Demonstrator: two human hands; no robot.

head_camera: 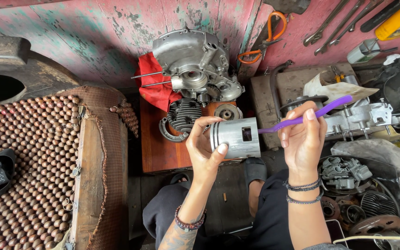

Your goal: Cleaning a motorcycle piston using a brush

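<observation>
In the head view, the left hand (pixel 204 146) gripped a grey metal piston (pixel 236 137) held sideways above the lap, while the right hand (pixel 303 139) closed around a purple toothbrush (pixel 309 115) whose head reached into the piston's open end; the cleaning looked under way, with no telling how much remained. The piston's hollow showed only that brush, and the engine case (pixel 195 62) stood apart on the wooden board (pixel 160 148).

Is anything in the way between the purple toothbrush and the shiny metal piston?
Nothing visible is. The right hand holds the purple plastic toothbrush, whose end reaches the open end of the silver metal cylinder-shaped piston, gripped in the left hand.
</observation>
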